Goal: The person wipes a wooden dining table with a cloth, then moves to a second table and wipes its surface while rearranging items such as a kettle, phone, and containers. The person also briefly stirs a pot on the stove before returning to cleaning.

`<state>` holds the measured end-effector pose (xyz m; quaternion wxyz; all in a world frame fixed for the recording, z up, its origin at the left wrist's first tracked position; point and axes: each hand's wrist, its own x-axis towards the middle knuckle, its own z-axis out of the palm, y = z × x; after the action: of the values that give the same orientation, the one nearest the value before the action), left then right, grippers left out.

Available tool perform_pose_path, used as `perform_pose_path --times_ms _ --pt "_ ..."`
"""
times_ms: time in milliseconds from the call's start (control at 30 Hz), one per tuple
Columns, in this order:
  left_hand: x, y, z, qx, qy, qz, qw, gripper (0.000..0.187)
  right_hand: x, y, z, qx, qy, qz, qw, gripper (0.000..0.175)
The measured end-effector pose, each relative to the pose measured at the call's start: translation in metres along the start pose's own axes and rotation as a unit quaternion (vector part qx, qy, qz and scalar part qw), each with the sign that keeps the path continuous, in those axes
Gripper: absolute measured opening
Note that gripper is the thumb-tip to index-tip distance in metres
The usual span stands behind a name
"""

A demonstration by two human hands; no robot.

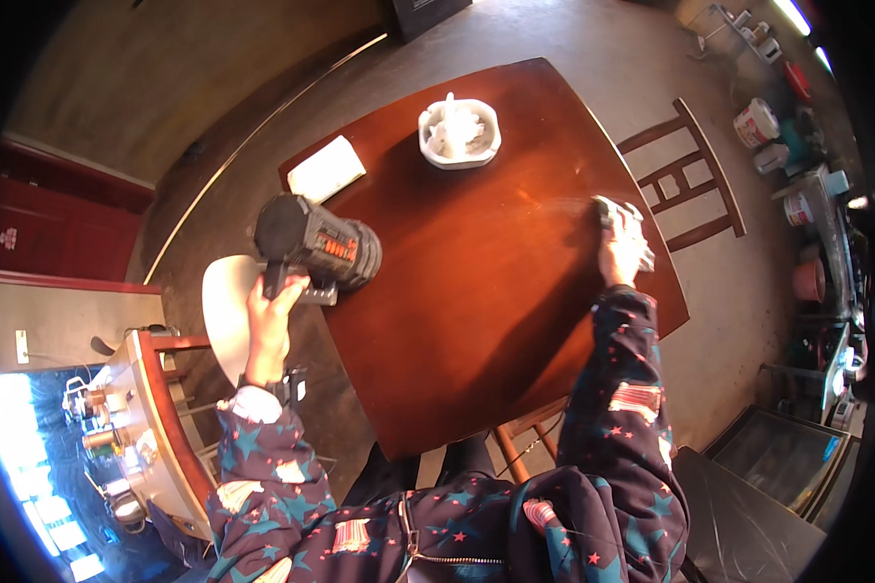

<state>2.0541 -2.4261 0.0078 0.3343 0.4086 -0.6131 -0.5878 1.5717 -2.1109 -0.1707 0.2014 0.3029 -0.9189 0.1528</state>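
Observation:
My left hand (275, 310) grips the handle of a dark cylindrical device (319, 240) with orange markings, held over the left edge of the brown wooden table (467, 313). At the table's right side my right hand (622, 251) presses a crumpled grey-and-white cloth (612, 210) onto the surface; my fingers partly hide it. A pale octagonal ashtray (430, 149) with whitish contents stands near the far edge. A white rectangular packet or folded paper (327, 169) lies at the far left edge, just beyond the device.
A wooden chair (714, 182) stands beyond the right edge, and a pale round seat (226, 313) is by the left edge. Another wooden stool (507, 444) shows under the near edge. A cluttered side table (153, 437) is at lower left; buckets (757, 122) stand at far right.

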Motion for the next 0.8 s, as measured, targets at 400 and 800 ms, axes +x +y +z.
perform_pose_path --times_ms 400,800 --pt "-0.021 0.034 0.006 0.043 -0.105 -0.073 0.991 0.029 -0.011 -0.184 -0.052 0.444 -0.321 -0.067 0.834 0.029" --pt "-0.028 0.036 0.017 -0.019 -0.106 -0.07 0.992 0.028 0.096 -0.001 0.0 -0.036 -0.101 0.039 0.993 0.047"
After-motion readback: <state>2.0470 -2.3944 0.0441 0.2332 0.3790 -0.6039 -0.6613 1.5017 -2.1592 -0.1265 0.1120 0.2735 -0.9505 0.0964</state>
